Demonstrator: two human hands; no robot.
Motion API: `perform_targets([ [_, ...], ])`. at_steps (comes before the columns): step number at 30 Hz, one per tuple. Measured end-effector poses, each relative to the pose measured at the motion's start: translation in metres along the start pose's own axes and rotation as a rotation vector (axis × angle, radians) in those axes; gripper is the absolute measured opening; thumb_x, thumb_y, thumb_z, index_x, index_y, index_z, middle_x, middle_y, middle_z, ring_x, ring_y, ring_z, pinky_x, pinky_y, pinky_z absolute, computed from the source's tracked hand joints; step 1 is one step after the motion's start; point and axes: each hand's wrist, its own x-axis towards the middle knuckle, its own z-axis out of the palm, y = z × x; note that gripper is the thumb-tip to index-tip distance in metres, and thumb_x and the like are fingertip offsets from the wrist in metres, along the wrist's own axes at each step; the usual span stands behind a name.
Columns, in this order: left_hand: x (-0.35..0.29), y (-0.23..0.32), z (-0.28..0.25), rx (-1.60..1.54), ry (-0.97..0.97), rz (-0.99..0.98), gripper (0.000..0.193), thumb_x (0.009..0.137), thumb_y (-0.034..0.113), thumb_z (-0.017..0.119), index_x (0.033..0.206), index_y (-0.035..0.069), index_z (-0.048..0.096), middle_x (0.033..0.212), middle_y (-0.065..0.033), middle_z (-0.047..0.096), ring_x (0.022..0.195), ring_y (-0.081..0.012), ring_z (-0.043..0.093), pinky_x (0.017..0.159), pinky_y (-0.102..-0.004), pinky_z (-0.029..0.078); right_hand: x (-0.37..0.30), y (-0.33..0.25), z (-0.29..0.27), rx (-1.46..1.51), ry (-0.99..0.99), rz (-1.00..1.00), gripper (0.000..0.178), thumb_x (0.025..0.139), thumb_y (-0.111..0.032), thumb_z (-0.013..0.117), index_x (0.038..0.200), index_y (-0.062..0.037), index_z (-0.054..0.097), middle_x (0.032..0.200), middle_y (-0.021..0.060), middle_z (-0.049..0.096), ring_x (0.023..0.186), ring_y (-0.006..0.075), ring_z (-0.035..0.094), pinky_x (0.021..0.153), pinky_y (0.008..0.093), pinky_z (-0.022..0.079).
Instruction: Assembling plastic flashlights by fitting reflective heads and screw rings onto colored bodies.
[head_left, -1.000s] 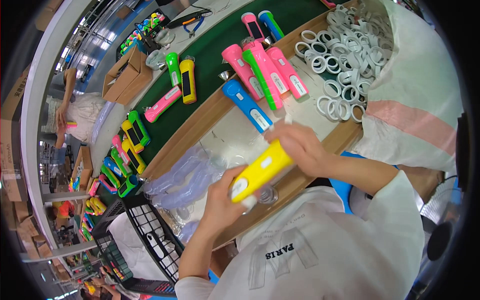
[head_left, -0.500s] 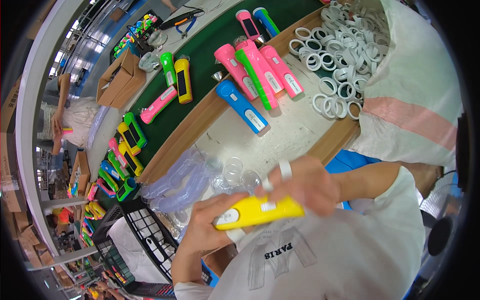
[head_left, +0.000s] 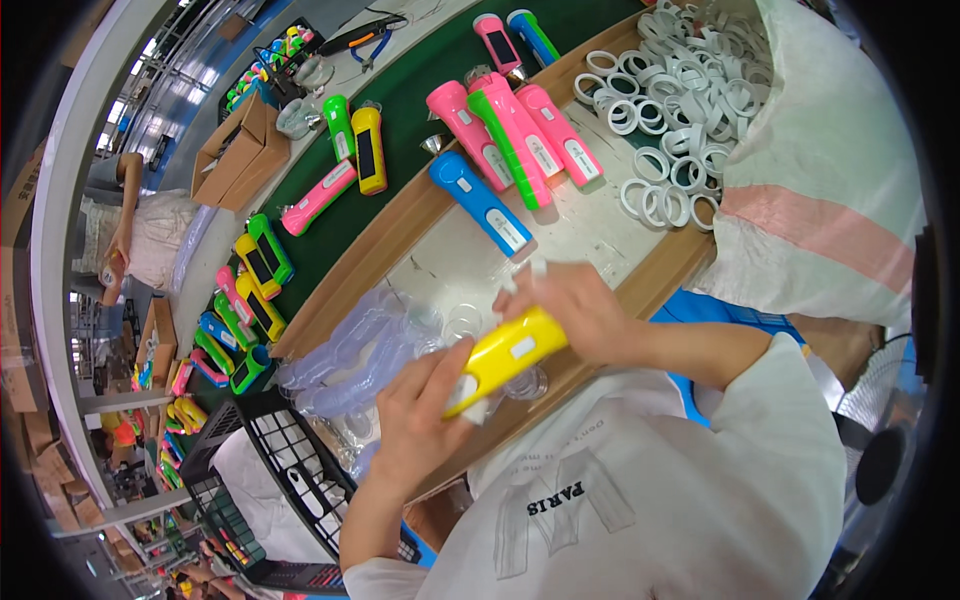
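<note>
A yellow flashlight body (head_left: 515, 352) with a pale button panel is held at a slant in front of my shirt. My left hand (head_left: 425, 405) wraps round its lower left end, the thumb along the side. At the upper right end my right hand (head_left: 580, 312) grips it with curled fingers, partly hidden; white wrapping shows on a finger. Just beyond my hands lie clear round lenses (head_left: 462, 322) and clear plastic bags (head_left: 360, 350). A blue flashlight (head_left: 480, 205) rests on the bench farther off, beside pink and green flashlights (head_left: 515, 140).
White rings (head_left: 690, 90) are heaped at the far right against a white woven sack (head_left: 820, 180). Cardboard strips (head_left: 390, 235) edge the bench. More flashlights lie on the green belt (head_left: 400, 90). A black crate (head_left: 290, 470) stands at lower left. Another person (head_left: 140, 230) sits across the belt.
Both hands have lifted the yellow flashlight up and away from my shirt. Its right end now tilts higher, and my right hand has moved up and left.
</note>
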Motion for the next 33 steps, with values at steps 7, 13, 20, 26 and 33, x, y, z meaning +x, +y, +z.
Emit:
perform_targets([
  [7,0.004,-0.018,0.022,0.329,0.091,0.133,0.060,0.059,0.005,0.073,0.118,0.009,0.062,0.098,-0.0075,0.063,0.070,-0.0207,0.059,0.059,-0.0293,0.050,0.030,0.011,-0.008,0.569,0.087,0.639,0.045,0.099,-0.032,0.036,0.100,0.0045,0.063,0.100,0.0131,0.065,0.091,0.0203,0.062,0.083,0.0337,0.050],
  [13,-0.005,0.007,0.008,-0.261,-0.050,-0.218,0.057,0.064,0.011,0.081,0.117,0.004,0.061,0.094,-0.0128,0.066,0.085,-0.0295,0.066,0.074,-0.0348,0.052,-0.009,0.005,-0.006,-0.053,0.013,-0.135,0.038,0.096,-0.030,0.038,0.090,0.0002,0.061,0.096,0.0184,0.065,0.088,0.0265,0.065,0.087,0.0367,0.048],
  [20,0.003,-0.005,0.010,-0.006,0.122,-0.074,0.057,0.063,0.005,0.077,0.117,0.005,0.060,0.095,-0.0115,0.063,0.079,-0.0280,0.064,0.067,-0.0353,0.053,0.020,0.004,-0.006,0.712,0.042,0.512,0.033,0.096,-0.028,0.040,0.110,-0.0020,0.057,0.103,0.0103,0.064,0.101,0.0216,0.061,0.091,0.0352,0.047],
  [26,0.011,0.005,0.023,0.061,0.005,-0.115,0.058,0.065,0.012,0.079,0.119,0.004,0.059,0.094,-0.0121,0.064,0.077,-0.0290,0.064,0.065,-0.0356,0.052,0.014,0.033,-0.012,0.369,0.103,0.380,0.040,0.095,-0.031,0.038,0.085,0.0000,0.062,0.087,0.0118,0.065,0.086,0.0207,0.061,0.085,0.0312,0.046],
  [33,-0.002,-0.017,0.057,0.028,0.249,-0.113,0.056,0.066,0.013,0.081,0.116,0.003,0.059,0.097,-0.0134,0.064,0.081,-0.0280,0.063,0.069,-0.0345,0.051,0.030,0.034,-0.016,0.537,0.009,0.321,0.044,0.099,-0.040,0.041,0.111,-0.0014,0.058,0.105,0.0115,0.062,0.098,0.0195,0.060,0.088,0.0322,0.047],
])
